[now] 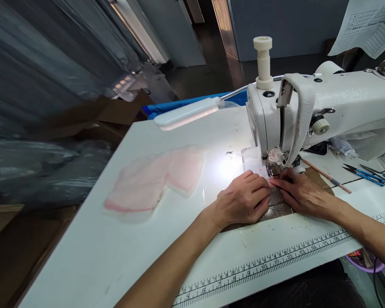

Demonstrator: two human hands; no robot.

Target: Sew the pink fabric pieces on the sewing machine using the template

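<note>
A white sewing machine (324, 107) stands at the right of a white table (122, 239). Both my hands rest on the machine bed just in front of the presser foot (273, 167). My left hand (244, 199) lies with fingers curled together, pressing down on a small pale pink piece of fabric (259, 172) near the needle. My right hand (300, 192) pinches at the same spot from the right, its fingertips meeting the left hand's. The fabric under the fingers is mostly hidden.
A stack of pink fabric pieces (157, 179) lies at the table's middle left. A white lamp (188, 113) hangs over the table. Blue scissors (367, 174), red snips and a thin stick (327, 176) lie right of the machine. A printed ruler (276, 261) runs along the front edge.
</note>
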